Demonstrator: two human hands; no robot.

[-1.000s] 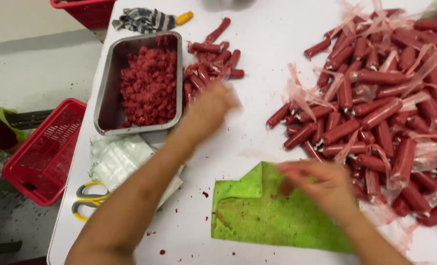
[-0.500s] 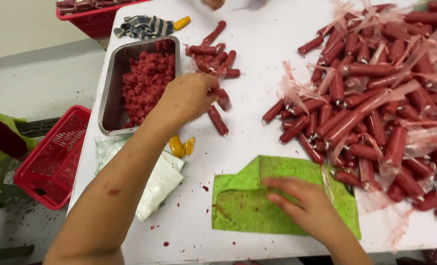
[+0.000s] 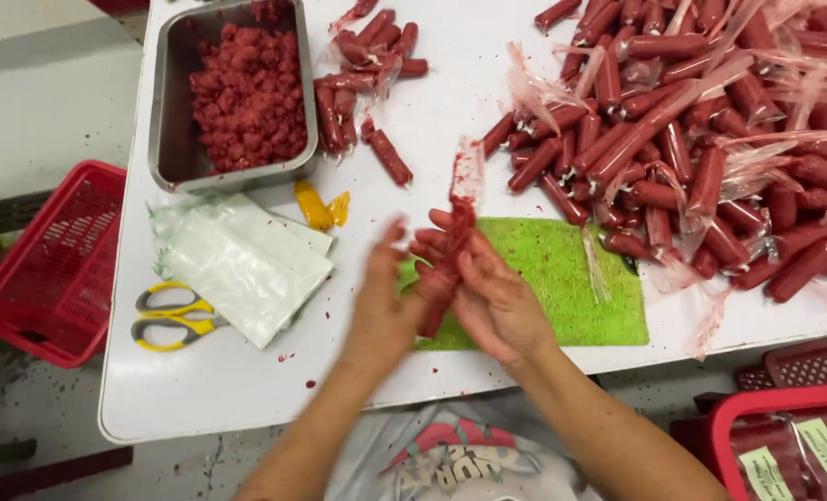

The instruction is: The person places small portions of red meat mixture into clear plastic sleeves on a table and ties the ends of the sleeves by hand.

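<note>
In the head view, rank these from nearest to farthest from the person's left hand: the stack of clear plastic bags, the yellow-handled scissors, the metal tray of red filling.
From the left hand:
1. Stack of clear plastic bags, just left.
2. Yellow-handled scissors, further left, near the table edge.
3. Metal tray of red filling, up at the far left.

Bare forearms, no sleeves or gloves, above a grey shirt (image 3: 450,455) (red-and-white print in front).

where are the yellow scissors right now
In the head view the yellow scissors lie on the white table at the person's left, tucked under the edge of the clear plastic bags, below the metal tray and left of the left hand.
</note>
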